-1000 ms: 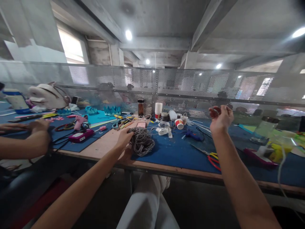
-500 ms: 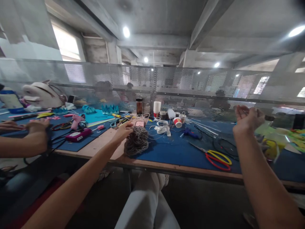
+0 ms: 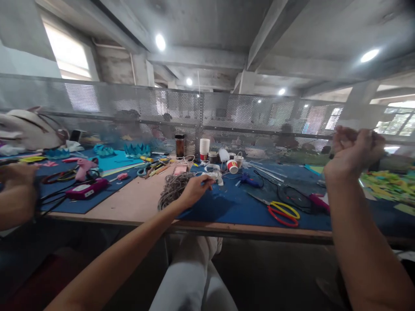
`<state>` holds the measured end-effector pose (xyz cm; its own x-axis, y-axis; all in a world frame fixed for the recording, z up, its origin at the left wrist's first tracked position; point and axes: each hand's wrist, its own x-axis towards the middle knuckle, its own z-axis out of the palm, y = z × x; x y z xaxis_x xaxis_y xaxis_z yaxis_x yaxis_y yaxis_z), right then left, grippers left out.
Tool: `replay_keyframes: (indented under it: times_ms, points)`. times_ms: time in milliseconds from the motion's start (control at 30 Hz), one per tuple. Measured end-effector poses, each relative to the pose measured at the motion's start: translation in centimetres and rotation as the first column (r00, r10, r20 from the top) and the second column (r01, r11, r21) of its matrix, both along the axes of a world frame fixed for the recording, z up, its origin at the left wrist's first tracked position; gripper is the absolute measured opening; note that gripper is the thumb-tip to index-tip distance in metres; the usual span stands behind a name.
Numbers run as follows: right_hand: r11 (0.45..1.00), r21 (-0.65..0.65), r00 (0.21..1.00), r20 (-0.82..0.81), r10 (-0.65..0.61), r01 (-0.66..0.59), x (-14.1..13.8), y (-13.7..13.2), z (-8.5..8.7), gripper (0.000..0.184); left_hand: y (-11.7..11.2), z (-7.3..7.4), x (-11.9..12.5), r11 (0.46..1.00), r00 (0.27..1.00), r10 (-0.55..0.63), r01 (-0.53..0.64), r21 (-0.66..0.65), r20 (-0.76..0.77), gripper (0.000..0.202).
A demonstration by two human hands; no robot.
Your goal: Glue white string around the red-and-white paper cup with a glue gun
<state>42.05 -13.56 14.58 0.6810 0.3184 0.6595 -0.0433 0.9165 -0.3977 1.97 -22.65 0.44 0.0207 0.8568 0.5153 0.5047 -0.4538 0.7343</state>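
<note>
My left hand [image 3: 196, 190] is over the blue mat just right of a bundle of grey yarn [image 3: 173, 188], its fingers pinched together. Whatever lies between those fingertips is too small to make out. On the right, my right hand [image 3: 350, 149] is raised above the table with its fingers curled and closed. Its fingertips are blurred, so anything held there cannot be seen. Between the two hands lie scissors [image 3: 285, 214] with red and yellow handles and a blue glue gun [image 3: 250, 180]. Pink paper pieces [image 3: 182, 168] sit behind the yarn.
Paper cups [image 3: 204, 149], a dark-lidded jar [image 3: 180, 146] and white scraps stand toward the back. A pink glue gun [image 3: 87, 168] and purple box [image 3: 87, 188] lie left, near another person's hand [image 3: 19, 177]. Yellow-green pieces [image 3: 389, 188] cover the right side. A mesh partition [image 3: 233, 112] runs behind.
My left hand has moved right across the yarn, and its fingers have closed together. My right hand has risen and shifted right. The view has turned slightly to the right.
</note>
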Motion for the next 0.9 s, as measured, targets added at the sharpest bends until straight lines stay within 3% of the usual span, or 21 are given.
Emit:
replay_keyframes:
  times_ms: [133,233,300,333,400,467,500,533,600,667,700,733,800,900]
  points:
    - [0.994,-0.110,1.000,0.002,0.018,-0.018,-0.7,1.3,-1.5,0.006,-0.9,0.5,-3.4,0.999,1.000,0.019,-0.019,0.026,0.020,0.031]
    - [0.936,-0.344,0.942,0.286,0.177,-0.071,-5.2,1.5,-3.9,0.009,-1.1,0.9,-4.0,0.999,0.999,0.028,-0.028,-0.023,0.034,0.029]
    - [0.877,-0.480,0.696,0.638,0.329,0.025,-9.1,1.0,-5.9,0.021,-1.0,1.0,-3.7,0.999,1.000,0.011,-0.010,-0.040,0.019,0.032]
    - [0.888,-0.443,0.577,0.760,0.299,0.124,-11.1,0.6,-6.9,0.027,-1.0,0.9,-3.6,0.999,1.000,0.000,0.000,-0.039,0.005,0.033]
    - [0.923,-0.318,0.454,0.870,0.193,0.216,-15.0,-0.3,-8.9,0.032,-1.0,0.9,-3.3,1.000,1.000,-0.010,0.010,-0.029,-0.028,0.033]
    - [0.940,-0.328,0.358,0.892,0.277,0.089,-18.4,-1.2,-10.6,0.025,-1.0,0.8,-3.3,1.000,0.998,-0.001,0.000,-0.025,-0.056,0.033]
    - [0.915,-0.404,0.324,0.863,0.387,-0.016,-19.9,-1.7,-11.4,0.023,-1.0,0.8,-3.3,1.000,0.998,0.008,-0.009,-0.021,-0.069,0.033]
    - [0.844,-0.522,0.275,0.799,0.535,-0.127,-21.3,-2.1,-12.0,0.025,-1.0,0.8,-3.4,1.000,0.996,0.016,-0.018,-0.014,-0.084,0.033]
    - [0.621,-0.730,0.180,0.596,0.783,-0.286,-23.4,-2.9,-13.0,0.035,-1.0,0.9,-3.5,1.000,0.993,0.030,-0.030,0.004,-0.111,0.034]
    - [0.423,-0.836,0.077,0.424,0.902,-0.350,-24.7,-3.3,-13.7,0.042,-1.0,1.0,-3.6,0.999,0.991,0.037,-0.035,0.017,-0.130,0.034]
    - [0.375,-0.858,0.047,0.384,0.922,-0.352,-25.1,-3.4,-13.9,0.041,-1.0,1.0,-3.6,0.999,0.991,0.039,-0.037,0.019,-0.131,0.034]
    - [0.368,-0.863,0.037,0.379,0.925,-0.346,-25.2,-3.4,-14.0,0.037,-1.0,1.1,-3.7,0.999,0.991,0.038,-0.037,0.016,-0.129,0.034]
    - [0.435,-0.833,0.073,0.438,0.896,-0.341,-25.1,-3.4,-13.9,0.030,-1.1,1.0,-3.9,0.999,0.990,0.050,-0.047,0.022,-0.130,0.034]
    - [0.547,-0.740,0.213,0.505,0.836,-0.391,-24.3,-3.4,-13.1,0.031,-1.5,0.5,-4.6,0.985,0.976,0.151,-0.136,0.103,-0.158,0.026]
